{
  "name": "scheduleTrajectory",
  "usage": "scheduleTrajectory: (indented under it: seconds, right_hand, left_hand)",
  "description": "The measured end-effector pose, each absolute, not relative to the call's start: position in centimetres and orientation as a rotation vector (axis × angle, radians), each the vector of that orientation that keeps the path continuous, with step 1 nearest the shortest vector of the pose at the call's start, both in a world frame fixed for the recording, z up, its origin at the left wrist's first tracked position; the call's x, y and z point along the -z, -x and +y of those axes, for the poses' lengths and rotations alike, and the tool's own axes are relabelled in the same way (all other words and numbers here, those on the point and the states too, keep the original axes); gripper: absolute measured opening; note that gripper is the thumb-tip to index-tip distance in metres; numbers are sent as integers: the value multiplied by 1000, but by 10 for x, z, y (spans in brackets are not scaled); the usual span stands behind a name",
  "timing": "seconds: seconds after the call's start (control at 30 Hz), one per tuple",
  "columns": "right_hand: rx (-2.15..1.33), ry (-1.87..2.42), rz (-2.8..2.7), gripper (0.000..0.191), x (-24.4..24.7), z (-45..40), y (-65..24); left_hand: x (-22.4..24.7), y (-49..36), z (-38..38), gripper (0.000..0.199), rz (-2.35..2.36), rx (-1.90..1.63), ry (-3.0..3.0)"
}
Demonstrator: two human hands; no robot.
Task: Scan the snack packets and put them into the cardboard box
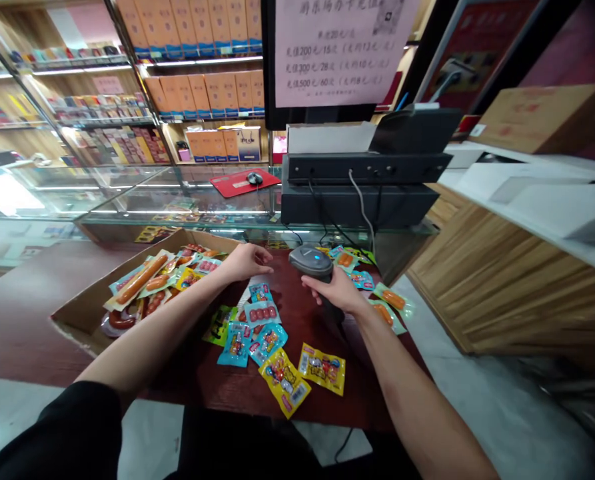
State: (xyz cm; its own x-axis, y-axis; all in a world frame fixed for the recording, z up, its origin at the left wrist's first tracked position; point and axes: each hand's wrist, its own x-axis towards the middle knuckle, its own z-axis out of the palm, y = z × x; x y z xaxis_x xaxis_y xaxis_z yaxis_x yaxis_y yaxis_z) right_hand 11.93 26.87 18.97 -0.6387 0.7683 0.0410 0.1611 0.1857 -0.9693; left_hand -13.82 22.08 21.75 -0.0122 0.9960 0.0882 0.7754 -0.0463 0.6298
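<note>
My right hand [342, 288] is wrapped round the handle of a dark grey barcode scanner [311, 260] with a small blue light lit on top. My left hand [246, 262] hovers over the dark red table, fingers loosely bent and apart, with nothing visible in them. Below it lies a loose pile of snack packets: a clear-and-blue sausage packet [262, 313], blue packets [236, 344] and a green packet [220, 325]. Two yellow packets [284, 383] lie nearest me. Left of my arm, a cardboard box [77, 315] holds many packaged sausages [144, 280].
More sausage packets [390, 298] lie along the table's right edge. Behind stand a glass display counter [187, 193], a red mouse pad [232, 183] with a mouse, and a black cash drawer [337, 205] with hanging cables. A carton [537, 120] sits on the right-hand counter.
</note>
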Motion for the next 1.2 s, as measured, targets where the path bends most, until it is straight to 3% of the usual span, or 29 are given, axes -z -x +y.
scheduleTrajectory:
  seconds: [0.27, 0.63, 0.77, 0.93, 1.07, 1.2]
  right_hand:
    - [-1433, 858, -1993, 41, -181, 272, -118]
    - [-1399, 829, -2013, 41, -173, 275, -117]
    - [-1413, 823, -2008, 40, -175, 274, -117]
    - [-1467, 832, -2007, 38, -184, 269, -117]
    - [-1508, 862, -2014, 38, -186, 266, -117]
    - [-1489, 869, -2062, 36, -179, 266, -115]
  left_hand:
    - [-207, 117, 197, 29, 1673, -413, -1963]
    - [-212, 107, 185, 52, 1355, 135, -2235]
    - [-208, 116, 190, 38, 1425, 0, -2130]
    - [-200, 136, 207, 29, 1678, -565, -1858]
    - [-194, 142, 215, 43, 1694, -925, -1456]
    - [-196, 139, 215, 52, 1581, -1041, -1168]
